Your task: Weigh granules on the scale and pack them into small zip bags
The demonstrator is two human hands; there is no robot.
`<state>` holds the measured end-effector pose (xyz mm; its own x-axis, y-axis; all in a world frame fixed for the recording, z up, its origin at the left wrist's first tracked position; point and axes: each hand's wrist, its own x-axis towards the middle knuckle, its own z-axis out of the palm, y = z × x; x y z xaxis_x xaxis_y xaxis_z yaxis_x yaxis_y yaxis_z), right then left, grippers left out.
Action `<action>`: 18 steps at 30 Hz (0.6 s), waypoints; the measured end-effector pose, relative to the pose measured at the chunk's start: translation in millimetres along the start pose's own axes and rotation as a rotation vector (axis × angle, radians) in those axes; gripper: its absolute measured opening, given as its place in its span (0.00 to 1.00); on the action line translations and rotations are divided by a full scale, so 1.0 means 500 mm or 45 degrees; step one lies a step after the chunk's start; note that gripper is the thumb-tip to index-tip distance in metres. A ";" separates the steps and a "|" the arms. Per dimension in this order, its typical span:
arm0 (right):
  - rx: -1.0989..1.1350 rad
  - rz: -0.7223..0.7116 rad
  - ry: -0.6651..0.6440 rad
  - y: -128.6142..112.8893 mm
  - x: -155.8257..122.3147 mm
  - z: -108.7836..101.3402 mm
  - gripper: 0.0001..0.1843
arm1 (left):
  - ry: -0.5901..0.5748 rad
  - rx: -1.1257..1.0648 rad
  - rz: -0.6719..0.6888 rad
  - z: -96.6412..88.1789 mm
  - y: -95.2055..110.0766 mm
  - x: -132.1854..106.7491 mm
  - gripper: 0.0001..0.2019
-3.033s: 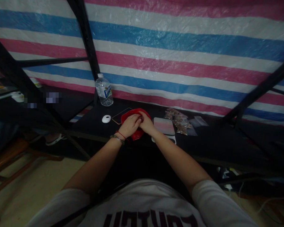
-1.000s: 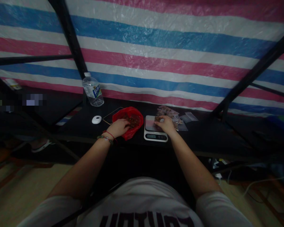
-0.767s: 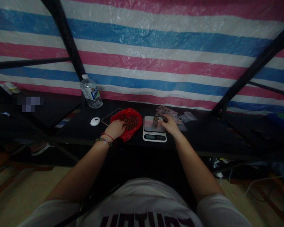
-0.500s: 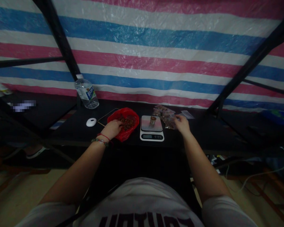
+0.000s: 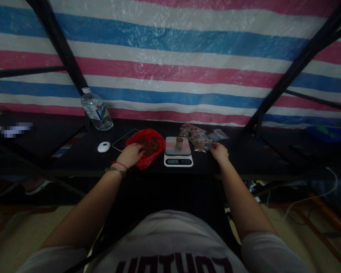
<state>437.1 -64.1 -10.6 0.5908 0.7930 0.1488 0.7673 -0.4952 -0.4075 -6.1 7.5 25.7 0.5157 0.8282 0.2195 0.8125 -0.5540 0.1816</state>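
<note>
My left hand [image 5: 133, 154] reaches over the near-left rim of a red plastic bag [image 5: 144, 163], its fingers curled at the brown dried pieces [image 5: 150, 147] inside. Its fingertips are partly hidden, so what they hold cannot be made out. Right of the bag is a white kitchen scale [image 5: 178, 162] with a small metal cup [image 5: 179, 142] on its plate; brown stuff shows in the cup. My right hand [image 5: 220, 153] pinches the edge of a small clear plastic bag [image 5: 208, 146], beside several filled zip bags [image 5: 199, 144].
Flat clear bags [image 5: 218, 134] lie behind my right hand. A large clear bottle [image 5: 98, 112], a white oval device [image 5: 104, 146] and a thin metal frame [image 5: 119, 143] are at the left of the black table [image 5: 238, 159]. Dark posts [image 5: 65, 53] stand before a striped sheet [image 5: 165, 72].
The view has shifted slightly, so the things on the table appear farther left. My right fingers are a little farther from the filled bags. My left hand stays at the red bag.
</note>
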 end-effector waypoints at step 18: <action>0.438 -0.011 0.473 0.037 0.008 -0.048 0.23 | -0.008 -0.008 -0.001 -0.009 0.004 -0.007 0.24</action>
<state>460.0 -78.6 4.1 0.6817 0.5856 0.4386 0.6829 -0.2943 -0.6686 -7.4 3.2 29.4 0.5167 0.8291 0.2135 0.8112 -0.5539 0.1875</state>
